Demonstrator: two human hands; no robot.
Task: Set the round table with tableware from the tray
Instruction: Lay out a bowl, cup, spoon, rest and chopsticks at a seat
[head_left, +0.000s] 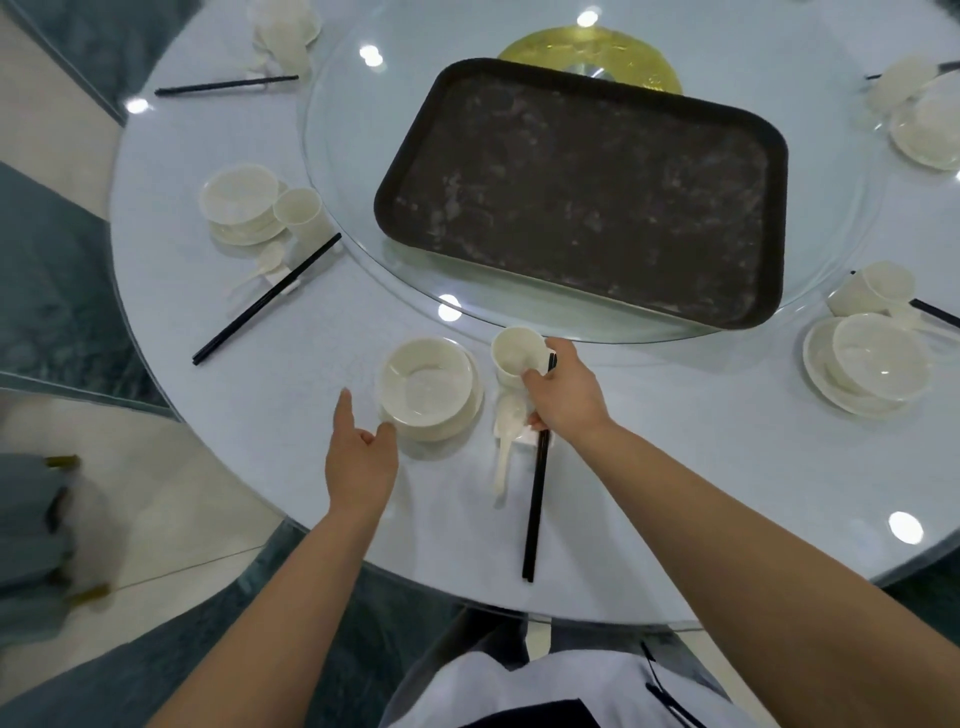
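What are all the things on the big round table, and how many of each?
Dark rectangular plastic tray: one, brown-black, on the glass turntable.
White round bowls on plates: five seen; nearest by the left hand.
White cups: four clearly seen; nearest by the right hand.
White spoons: three clearly seen; nearest beside the chopsticks.
Black chopstick pairs: five seen; nearest under the right hand.
Left hand: open, touching the nearest plate.
Right hand: holding the nearest chopsticks.

Restaurant dining room: large round white tabletop (649, 441), clear glass turntable (363, 218), dark rectangular serving tray (587, 187), identical cream place settings (244, 205).
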